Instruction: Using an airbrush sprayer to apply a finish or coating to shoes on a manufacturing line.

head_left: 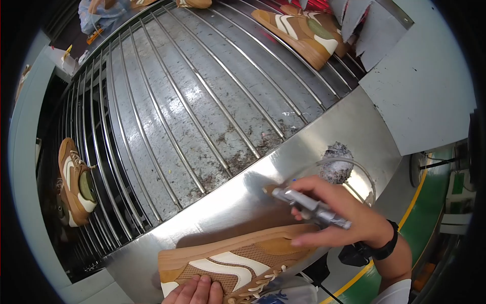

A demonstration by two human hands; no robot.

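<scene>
A brown sneaker (217,266) with white wavy stripes and cream laces lies on its side along the near edge of the steel ledge (243,190). Its tan sole faces away from me and its toe points right. The fingers of my left hand (197,293) press on its side near the heel; the thumb is out of sight. Above the toe, my right hand (344,207) grips a silver pen-like tool (314,206), slightly blurred. The tool's brownish tip points left, over the ledge and apart from the shoe.
Past the ledge stretches a conveyor of metal rollers (197,81). Matching sneakers stand on it at the left (76,180) and far right (304,35), beside grey curtain flaps (352,20). A grey fluffy pile (338,162) and thin hose (373,177) are near my right hand.
</scene>
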